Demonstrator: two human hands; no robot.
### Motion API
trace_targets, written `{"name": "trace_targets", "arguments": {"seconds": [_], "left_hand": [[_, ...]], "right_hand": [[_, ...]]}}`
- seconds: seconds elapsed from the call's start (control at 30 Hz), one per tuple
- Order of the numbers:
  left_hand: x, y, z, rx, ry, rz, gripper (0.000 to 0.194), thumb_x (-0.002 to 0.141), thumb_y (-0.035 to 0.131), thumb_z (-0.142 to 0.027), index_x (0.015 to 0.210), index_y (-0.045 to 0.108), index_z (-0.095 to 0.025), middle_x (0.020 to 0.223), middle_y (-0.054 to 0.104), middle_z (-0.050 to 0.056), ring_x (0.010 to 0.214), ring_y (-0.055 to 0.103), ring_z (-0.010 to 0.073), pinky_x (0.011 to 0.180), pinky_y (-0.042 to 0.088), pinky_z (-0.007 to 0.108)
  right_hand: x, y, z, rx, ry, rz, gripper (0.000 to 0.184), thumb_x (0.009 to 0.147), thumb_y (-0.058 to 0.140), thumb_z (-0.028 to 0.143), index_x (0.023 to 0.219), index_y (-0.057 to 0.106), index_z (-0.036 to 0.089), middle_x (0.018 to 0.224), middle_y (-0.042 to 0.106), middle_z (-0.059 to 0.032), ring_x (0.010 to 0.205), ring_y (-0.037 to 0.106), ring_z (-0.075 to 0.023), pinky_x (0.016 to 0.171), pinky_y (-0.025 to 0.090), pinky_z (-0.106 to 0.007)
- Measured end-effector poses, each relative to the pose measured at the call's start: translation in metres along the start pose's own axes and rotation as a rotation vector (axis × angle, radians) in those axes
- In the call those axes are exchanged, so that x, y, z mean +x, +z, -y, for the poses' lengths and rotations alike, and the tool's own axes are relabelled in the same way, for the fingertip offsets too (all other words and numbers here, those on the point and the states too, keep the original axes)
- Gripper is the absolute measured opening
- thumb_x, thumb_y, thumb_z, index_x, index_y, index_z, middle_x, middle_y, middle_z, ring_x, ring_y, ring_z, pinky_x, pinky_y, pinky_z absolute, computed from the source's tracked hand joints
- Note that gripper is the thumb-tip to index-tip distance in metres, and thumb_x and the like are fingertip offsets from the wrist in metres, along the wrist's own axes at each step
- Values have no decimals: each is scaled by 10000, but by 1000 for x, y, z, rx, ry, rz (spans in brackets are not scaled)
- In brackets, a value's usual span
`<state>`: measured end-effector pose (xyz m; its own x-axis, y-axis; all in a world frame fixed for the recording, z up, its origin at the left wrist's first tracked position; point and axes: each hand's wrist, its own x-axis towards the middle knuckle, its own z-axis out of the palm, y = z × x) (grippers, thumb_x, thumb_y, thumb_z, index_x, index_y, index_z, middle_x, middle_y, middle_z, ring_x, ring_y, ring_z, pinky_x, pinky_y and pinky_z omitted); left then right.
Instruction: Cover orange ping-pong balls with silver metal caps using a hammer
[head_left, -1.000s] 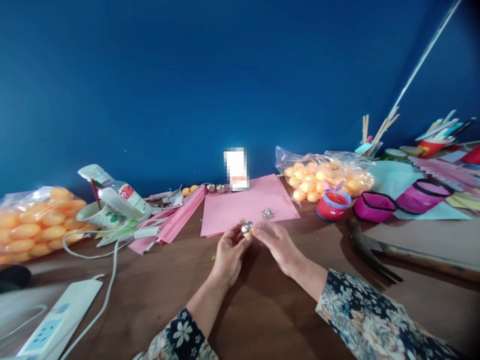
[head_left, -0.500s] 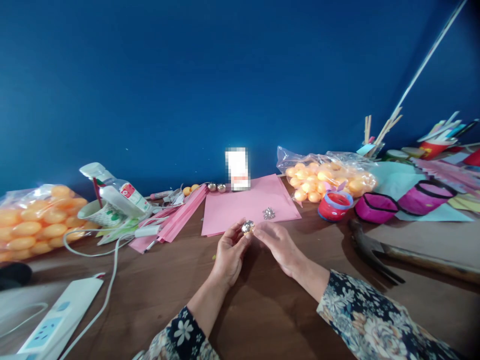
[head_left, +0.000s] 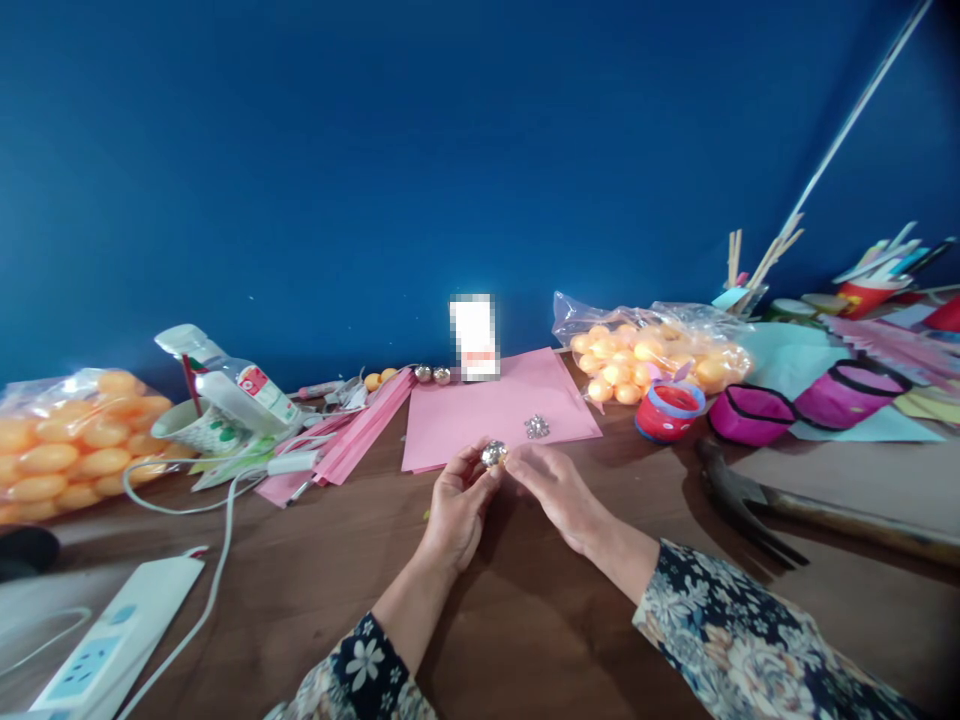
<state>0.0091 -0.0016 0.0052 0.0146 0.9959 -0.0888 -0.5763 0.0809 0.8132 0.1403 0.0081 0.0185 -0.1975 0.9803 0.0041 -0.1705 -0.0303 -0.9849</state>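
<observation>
My left hand [head_left: 455, 505] is closed round a small ball [head_left: 493, 454], gripping it between thumb and fingers just above the table. The ball's face is shiny silver, as if studded, with a yellow-orange patch at its lower edge. Against its right side, my right hand [head_left: 555, 495] has its thumb and fingers pinched together; whatever is between them is too small or hidden to make out. Beyond my hands, a little heap of silver studs [head_left: 537, 427] lies on pink paper [head_left: 480, 420]. Two more silver balls [head_left: 433, 375] rest at the paper's back left edge.
Clear bags of orange balls stand left [head_left: 67, 445] and right [head_left: 660, 355]. A hammer [head_left: 750, 500] lies on the right, near purple fabric cups [head_left: 752, 416] and a red cup [head_left: 670, 412]. A power strip [head_left: 112, 640], white cable [head_left: 221, 570] and bottle [head_left: 259, 390] occupy the left.
Almost nothing differs. The ball has turned or shifted very slightly in my fingers, and both hands keep nearly the same place; the whole view has slid a touch left.
</observation>
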Motion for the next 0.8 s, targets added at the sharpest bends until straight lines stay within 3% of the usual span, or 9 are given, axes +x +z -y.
{"name": "trace_targets", "arguments": {"seconds": [0.8], "left_hand": [[1, -2, 4, 10, 12, -1, 414, 669, 719, -189, 1060, 586, -197, 998, 682, 51, 892, 632, 166, 854, 458, 309]], "right_hand": [[1, -1, 0, 29, 44, -3, 267, 715, 643, 429, 722, 595, 167, 709, 583, 1, 676, 522, -126, 598, 429, -231]]}}
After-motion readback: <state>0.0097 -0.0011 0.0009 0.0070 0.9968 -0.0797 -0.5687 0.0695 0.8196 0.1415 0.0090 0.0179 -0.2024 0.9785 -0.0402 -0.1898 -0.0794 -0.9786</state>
